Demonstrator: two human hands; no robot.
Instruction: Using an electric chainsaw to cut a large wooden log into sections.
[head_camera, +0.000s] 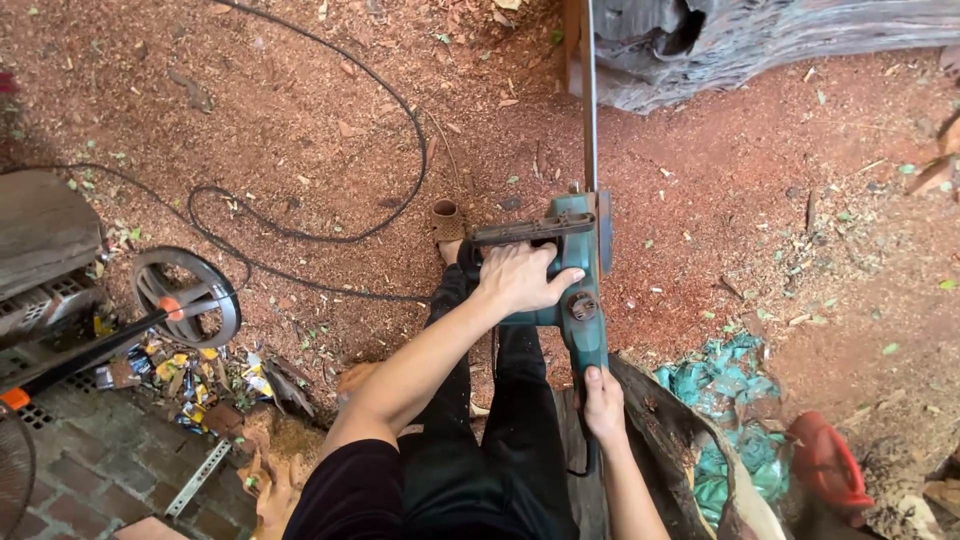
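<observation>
Gripping the teal electric chainsaw (580, 290) for two-point control, my right hand (603, 405) wraps the rear handle while my left hand (520, 277) clasps the front bar, so its blade (589, 100) points at the log (770, 40) over sawdust-covered ground (300, 100).

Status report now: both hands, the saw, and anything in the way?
Left hand grips front handle of teal chainsaw. Right hand holds rear grip. Bar points at log. Black cable lies on sawdust, left of saw.
</observation>
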